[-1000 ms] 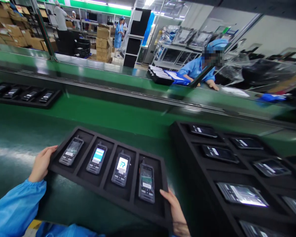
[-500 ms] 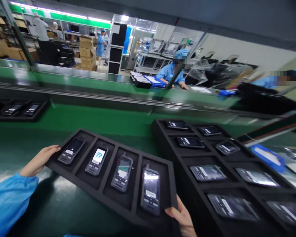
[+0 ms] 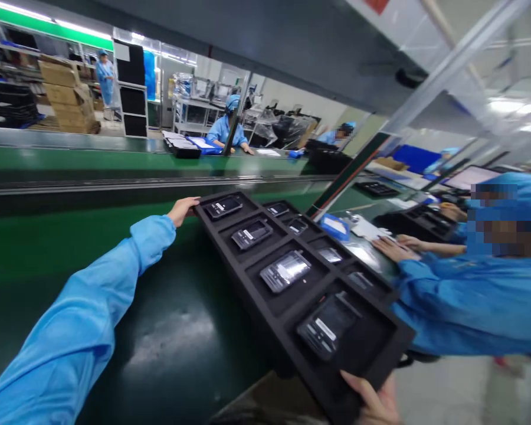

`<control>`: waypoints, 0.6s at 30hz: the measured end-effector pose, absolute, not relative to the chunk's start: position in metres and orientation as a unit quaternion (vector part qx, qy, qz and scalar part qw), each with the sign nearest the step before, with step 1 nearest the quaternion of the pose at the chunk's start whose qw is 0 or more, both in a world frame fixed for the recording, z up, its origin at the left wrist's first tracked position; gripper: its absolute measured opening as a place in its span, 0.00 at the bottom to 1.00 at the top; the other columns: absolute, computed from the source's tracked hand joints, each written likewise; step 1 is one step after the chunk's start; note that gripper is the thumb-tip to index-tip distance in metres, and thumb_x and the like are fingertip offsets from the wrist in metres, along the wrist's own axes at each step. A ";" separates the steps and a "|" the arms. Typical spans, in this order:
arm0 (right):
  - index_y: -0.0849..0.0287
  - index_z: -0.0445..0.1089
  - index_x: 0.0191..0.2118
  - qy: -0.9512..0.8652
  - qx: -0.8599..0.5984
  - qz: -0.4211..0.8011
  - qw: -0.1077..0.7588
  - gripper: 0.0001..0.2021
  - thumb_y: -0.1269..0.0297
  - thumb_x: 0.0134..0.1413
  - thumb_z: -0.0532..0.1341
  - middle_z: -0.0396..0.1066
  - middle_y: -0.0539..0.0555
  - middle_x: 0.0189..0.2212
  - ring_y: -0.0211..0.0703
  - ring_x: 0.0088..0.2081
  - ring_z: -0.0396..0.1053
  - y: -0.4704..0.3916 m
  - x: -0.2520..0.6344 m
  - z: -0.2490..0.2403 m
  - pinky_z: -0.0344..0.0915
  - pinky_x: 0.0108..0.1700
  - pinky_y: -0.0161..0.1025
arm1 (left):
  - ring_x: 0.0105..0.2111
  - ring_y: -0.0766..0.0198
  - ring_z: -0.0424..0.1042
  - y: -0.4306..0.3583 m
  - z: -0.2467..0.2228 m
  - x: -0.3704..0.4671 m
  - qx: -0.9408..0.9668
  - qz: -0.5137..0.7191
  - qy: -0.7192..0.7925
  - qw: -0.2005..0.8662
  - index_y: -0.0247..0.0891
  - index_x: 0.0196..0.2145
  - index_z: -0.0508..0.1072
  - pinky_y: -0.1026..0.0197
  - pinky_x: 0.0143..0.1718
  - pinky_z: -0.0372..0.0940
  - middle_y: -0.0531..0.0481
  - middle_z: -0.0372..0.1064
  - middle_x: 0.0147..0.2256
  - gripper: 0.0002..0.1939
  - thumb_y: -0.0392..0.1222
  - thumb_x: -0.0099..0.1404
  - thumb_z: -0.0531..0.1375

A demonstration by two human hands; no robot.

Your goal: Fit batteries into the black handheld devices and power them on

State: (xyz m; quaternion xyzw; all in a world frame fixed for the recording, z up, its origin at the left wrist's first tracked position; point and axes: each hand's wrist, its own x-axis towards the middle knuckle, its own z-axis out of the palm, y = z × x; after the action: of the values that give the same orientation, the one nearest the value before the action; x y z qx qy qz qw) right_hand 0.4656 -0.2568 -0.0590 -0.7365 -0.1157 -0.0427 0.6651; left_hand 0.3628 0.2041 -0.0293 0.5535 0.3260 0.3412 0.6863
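Observation:
Both my hands hold a black foam tray [image 3: 307,297], tilted down toward me. In its row of compartments lie several dark rugged phones [image 3: 285,270] with pale labels. My left hand [image 3: 184,211], in a blue sleeve, grips the far left end with its fingers closed on the rim. At the near end my right hand [image 3: 374,398] has its thumb over the rim; its other fingers are partly hidden underneath. Behind and partly under the held tray are more phones [image 3: 328,254] in black compartments. Whether the held tray touches the foam below I cannot tell.
A green workbench [image 3: 172,330] spreads below my left arm. Close at right, a co-worker in a blue sleeve [image 3: 469,301] works beside a blue-framed tray [image 3: 335,227]. A slanted post [image 3: 349,174] rises behind the phones. Another person [image 3: 225,127] sits across the line.
Both hands have carried the tray rightward, turning it so its row points away from me, over the other phone compartments. My view has swung right, bringing the near co-worker into sight.

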 end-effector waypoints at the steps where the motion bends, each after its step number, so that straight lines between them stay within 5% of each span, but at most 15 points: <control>1: 0.44 0.59 0.60 -0.083 -0.725 -0.033 0.683 0.35 0.62 0.41 0.63 0.72 0.57 0.47 0.51 0.36 0.74 -0.252 0.474 -0.056 0.71 0.31 0.46 | 0.42 0.59 0.71 0.207 -0.031 0.386 0.560 0.342 0.318 0.684 0.34 0.46 0.70 0.51 0.44 0.69 0.45 0.69 0.45 0.15 0.46 0.66 0.59; 6: 0.47 0.58 0.60 -0.009 -0.685 -0.004 0.728 0.38 0.64 0.37 0.63 0.70 0.56 0.50 0.52 0.41 0.72 -0.231 0.500 -0.051 0.72 0.34 0.43 | 0.46 0.57 0.69 0.217 -0.063 0.452 0.576 0.363 0.307 0.665 0.35 0.46 0.70 0.48 0.48 0.67 0.44 0.68 0.47 0.15 0.47 0.66 0.59; 13: 0.49 0.59 0.60 0.012 -0.686 0.006 0.728 0.38 0.63 0.39 0.66 0.73 0.52 0.42 0.45 0.33 0.72 -0.231 0.500 -0.069 0.71 0.29 0.38 | 0.46 0.57 0.69 0.230 -0.099 0.456 0.601 0.381 0.328 0.621 0.35 0.47 0.69 0.48 0.47 0.67 0.44 0.67 0.48 0.16 0.47 0.66 0.58; 18: 0.55 0.55 0.63 0.035 -0.692 -0.081 0.717 0.39 0.54 0.45 0.66 0.66 0.58 0.54 0.50 0.45 0.71 -0.231 0.499 -0.088 0.71 0.39 0.40 | 0.49 0.55 0.67 0.240 -0.107 0.450 0.619 0.377 0.367 0.583 0.37 0.50 0.67 0.46 0.50 0.66 0.43 0.63 0.52 0.17 0.46 0.66 0.58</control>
State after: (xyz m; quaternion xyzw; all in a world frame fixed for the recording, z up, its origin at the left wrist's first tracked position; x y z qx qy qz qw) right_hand 0.4988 -0.2311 -0.0883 -0.6918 0.0348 -0.0811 0.7167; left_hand 0.4496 0.2401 -0.1073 0.6190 0.3674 0.3770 0.5828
